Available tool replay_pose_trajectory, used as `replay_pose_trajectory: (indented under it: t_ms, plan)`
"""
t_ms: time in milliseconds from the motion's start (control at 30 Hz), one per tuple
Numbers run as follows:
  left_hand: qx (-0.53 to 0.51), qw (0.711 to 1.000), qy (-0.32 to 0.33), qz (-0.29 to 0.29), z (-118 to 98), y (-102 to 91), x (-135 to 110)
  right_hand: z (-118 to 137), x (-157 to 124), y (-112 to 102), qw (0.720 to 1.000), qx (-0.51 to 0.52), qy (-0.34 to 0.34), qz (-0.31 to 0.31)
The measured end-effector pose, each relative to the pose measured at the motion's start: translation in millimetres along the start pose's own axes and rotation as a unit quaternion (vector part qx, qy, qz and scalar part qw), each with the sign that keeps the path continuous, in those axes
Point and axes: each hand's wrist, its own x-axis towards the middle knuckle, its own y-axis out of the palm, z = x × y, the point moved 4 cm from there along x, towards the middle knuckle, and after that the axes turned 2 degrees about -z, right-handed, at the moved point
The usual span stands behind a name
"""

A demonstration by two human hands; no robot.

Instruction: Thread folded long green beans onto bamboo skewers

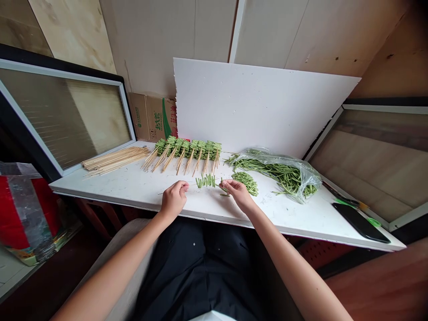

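My left hand [174,199] is closed in a pinch on a thin bamboo skewer, its blunt end poking out to the left. Several short green bean pieces [205,180] are threaded side by side along that skewer, between my two hands. At the skewer's other end, my right hand [236,191] pinches a cut piece of green bean. A few loose pieces lie under its fingers. Just beyond the right hand is a heap of cut green beans [246,182], partly hidden by it.
Finished bean skewers [187,151] are stacked at the back, beside bare bamboo skewers [115,159] on the left. Long green beans [284,176] spill from a clear plastic bag at right. A black phone-like slab [360,222] lies near the right edge. A white board [261,107] leans behind.
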Motion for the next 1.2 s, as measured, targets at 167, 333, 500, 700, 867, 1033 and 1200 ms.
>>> replay_pose_trajectory:
  t_ms: [167, 333, 500, 700, 867, 1033, 1200]
  plan:
    - [-0.008, 1.000, 0.013, 0.001, -4.8, 1.8, -2.7, -5.1, -2.6, 6.2, 0.984, 0.170, 0.055, 0.020]
    - [-0.009, 1.000, 0.020, 0.002, -7.2, 3.6, -4.5, -14.1, -4.9, 8.8, 0.973, 0.214, 0.078, 0.022]
    - [-0.009, 1.000, 0.020, 0.002, -7.0, 4.3, -4.4, -15.6, -7.8, 12.2, 0.966, 0.239, 0.087, 0.048]
    - [-0.005, 1.000, 0.018, 0.005, -5.8, 4.6, -4.8, -15.1, -8.2, 10.6, 0.969, 0.225, 0.095, 0.030]
    - [-0.005, 1.000, 0.022, 0.007, -6.8, 4.3, -5.4, -16.6, -8.1, 9.9, 0.968, 0.230, 0.095, 0.032]
    - [-0.003, 1.000, 0.018, 0.007, -5.8, 4.8, -6.0, -14.7, -8.9, 9.7, 0.973, 0.210, 0.092, 0.016]
    - [0.003, 1.000, 0.025, 0.006, -4.9, 4.7, -5.9, -10.5, -9.8, 11.0, 0.977, 0.196, 0.076, -0.026]
